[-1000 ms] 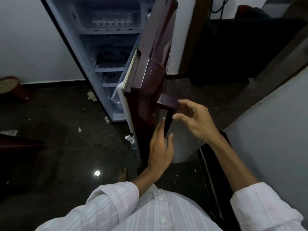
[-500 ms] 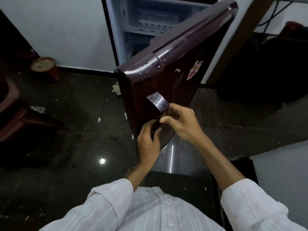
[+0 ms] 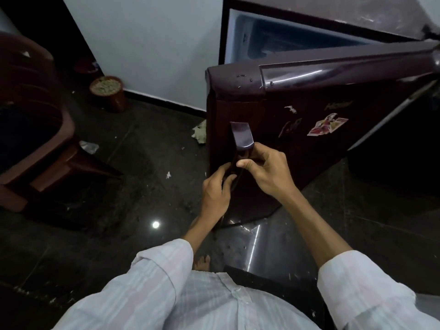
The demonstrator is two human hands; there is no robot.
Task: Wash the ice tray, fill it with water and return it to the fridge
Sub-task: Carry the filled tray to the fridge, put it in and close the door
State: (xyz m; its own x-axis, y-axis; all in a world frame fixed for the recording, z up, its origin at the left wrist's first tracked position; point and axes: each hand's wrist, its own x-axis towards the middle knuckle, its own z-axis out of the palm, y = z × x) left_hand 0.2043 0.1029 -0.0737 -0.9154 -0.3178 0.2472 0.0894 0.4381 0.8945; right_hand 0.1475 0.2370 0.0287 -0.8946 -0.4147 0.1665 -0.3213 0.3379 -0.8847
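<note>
Left hand (image 3: pixel 215 188) and right hand (image 3: pixel 267 172) with fingers both curled round the handle (image 3: pixel 241 136) of the part-open door (image 3: pixel 309 115), ice tray nowhere in view, guessing inside the fridge (image 3: pixel 250 32), so best swing it steady by the handle, no slamming, fingertips off the door edge

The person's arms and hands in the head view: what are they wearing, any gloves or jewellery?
Both the left hand and right hand are bare: no gloves, rings or watch show. The left sleeve and right sleeve belong to a pale, faintly striped button-front shirt, cuffs ending partway along the forearms.
</note>
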